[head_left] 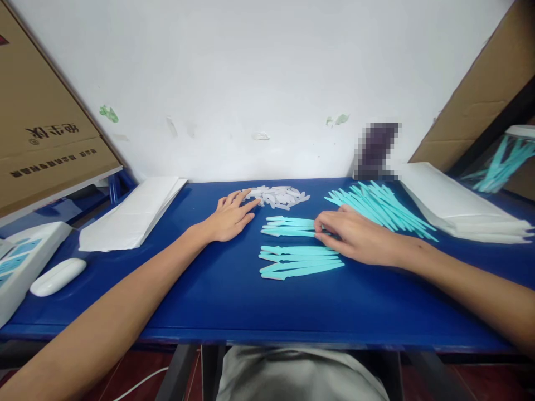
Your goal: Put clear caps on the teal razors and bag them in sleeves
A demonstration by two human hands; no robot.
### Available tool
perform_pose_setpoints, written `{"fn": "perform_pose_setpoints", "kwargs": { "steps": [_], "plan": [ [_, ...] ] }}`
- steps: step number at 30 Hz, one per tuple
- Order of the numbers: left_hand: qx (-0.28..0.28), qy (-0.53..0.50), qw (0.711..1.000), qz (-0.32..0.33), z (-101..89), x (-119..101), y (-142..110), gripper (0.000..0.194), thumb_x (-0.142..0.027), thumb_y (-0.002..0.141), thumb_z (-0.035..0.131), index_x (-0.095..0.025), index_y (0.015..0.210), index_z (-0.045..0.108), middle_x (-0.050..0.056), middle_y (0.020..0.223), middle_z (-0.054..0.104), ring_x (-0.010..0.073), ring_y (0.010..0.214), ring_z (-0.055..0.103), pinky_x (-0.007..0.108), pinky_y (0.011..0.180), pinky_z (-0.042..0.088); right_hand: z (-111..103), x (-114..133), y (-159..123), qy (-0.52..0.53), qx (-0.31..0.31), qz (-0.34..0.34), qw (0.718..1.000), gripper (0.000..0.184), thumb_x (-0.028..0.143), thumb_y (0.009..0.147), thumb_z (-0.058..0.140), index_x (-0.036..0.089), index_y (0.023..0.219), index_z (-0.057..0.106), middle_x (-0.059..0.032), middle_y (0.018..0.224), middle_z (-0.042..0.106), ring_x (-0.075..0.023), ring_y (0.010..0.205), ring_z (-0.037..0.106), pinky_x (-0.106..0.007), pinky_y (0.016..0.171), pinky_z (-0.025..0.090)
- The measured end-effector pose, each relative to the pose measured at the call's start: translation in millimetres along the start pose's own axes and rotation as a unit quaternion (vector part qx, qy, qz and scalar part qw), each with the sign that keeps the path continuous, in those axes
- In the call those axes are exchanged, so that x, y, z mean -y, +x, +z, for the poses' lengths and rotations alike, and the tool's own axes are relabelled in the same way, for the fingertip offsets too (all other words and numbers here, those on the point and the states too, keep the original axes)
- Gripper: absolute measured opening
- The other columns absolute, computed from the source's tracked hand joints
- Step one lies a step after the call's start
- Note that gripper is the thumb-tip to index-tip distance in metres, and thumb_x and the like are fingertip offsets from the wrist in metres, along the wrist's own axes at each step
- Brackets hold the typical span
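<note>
My left hand [232,216] lies with its fingers spread at the left edge of a pile of small white caps [282,196]. Its fingertips touch the nearest pieces. My right hand [349,233] is closed, thumb and fingers pinched at the handle end of a teal eyebrow razor [292,233]. That razor lies in a small row with a few others, blade ends pointing left. Just below is a second group of teal razors [301,262], lying side by side. Behind my right hand spreads a larger heap of teal razors [382,206]. My right fingertips are partly hidden.
Stacks of white sheets or bags lie on the blue table [217,312], one at left [134,214] and one at right [463,206]. A white rounded case [58,277] sits near a white device [29,262]. Cardboard [45,111] stands at left. A clear container [505,159] holds more razors.
</note>
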State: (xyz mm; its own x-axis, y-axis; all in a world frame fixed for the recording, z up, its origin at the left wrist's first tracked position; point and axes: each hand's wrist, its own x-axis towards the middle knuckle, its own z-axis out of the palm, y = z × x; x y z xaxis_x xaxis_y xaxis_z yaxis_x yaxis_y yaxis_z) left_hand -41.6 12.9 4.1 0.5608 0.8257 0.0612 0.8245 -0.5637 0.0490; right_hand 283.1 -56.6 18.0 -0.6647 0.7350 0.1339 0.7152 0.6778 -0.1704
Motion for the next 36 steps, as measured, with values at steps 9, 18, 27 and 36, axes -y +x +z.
{"fn": "perform_pose_setpoints", "kwargs": {
  "steps": [9, 18, 27, 36],
  "plan": [
    [-0.050, 0.035, 0.994, 0.092, -8.5, -6.0, -2.7, 0.039, -0.030, 0.104, 0.033, -0.022, 0.128, 0.063, 0.010, 0.142, 0.058, 0.0306, 0.136, 0.045, 0.054, 0.110, 0.028, -5.3, 3.7, 1.9, 0.034, -0.085, 0.042, 0.995, 0.022, 0.038, 0.101, 0.039, 0.022, 0.092, 0.050, 0.0023, 0.062, 0.055, -0.0162, 0.054, 0.047, -0.030, 0.058, 0.032],
    [-0.033, 0.026, 0.990, 0.133, -25.5, -3.7, -8.4, 0.024, -0.025, 0.094, 0.050, -0.021, 0.098, 0.073, 0.007, 0.098, 0.075, 0.0237, 0.093, 0.067, 0.036, 0.082, 0.044, -0.7, -3.9, 0.5, 0.041, -0.129, -0.003, 0.991, 0.020, 0.033, 0.103, 0.039, 0.021, 0.101, 0.056, -0.0046, 0.084, 0.067, -0.0177, 0.066, 0.058, -0.030, 0.062, 0.041],
    [0.029, -0.062, 0.987, 0.147, -45.4, -16.7, -22.9, 0.017, -0.028, 0.088, 0.062, -0.023, 0.088, 0.078, 0.004, 0.088, 0.076, 0.0194, 0.078, 0.069, 0.034, 0.075, 0.048, 0.6, -2.9, -0.2, 0.049, -0.122, -0.062, 0.989, 0.028, 0.030, 0.102, 0.043, 0.018, 0.117, 0.064, -0.0107, 0.105, 0.072, -0.0219, 0.087, 0.068, -0.035, 0.075, 0.051],
    [0.053, -0.117, 0.978, 0.167, -43.7, -24.5, -23.0, 0.021, -0.033, 0.094, 0.061, -0.023, 0.090, 0.079, 0.003, 0.089, 0.077, 0.0170, 0.078, 0.069, 0.031, 0.074, 0.049, -2.4, -2.7, 0.1, 0.030, -0.111, -0.076, 0.990, 0.033, 0.027, 0.100, 0.042, 0.018, 0.114, 0.071, -0.0113, 0.095, 0.072, -0.0236, 0.084, 0.067, -0.038, 0.073, 0.051]
  ]
}}
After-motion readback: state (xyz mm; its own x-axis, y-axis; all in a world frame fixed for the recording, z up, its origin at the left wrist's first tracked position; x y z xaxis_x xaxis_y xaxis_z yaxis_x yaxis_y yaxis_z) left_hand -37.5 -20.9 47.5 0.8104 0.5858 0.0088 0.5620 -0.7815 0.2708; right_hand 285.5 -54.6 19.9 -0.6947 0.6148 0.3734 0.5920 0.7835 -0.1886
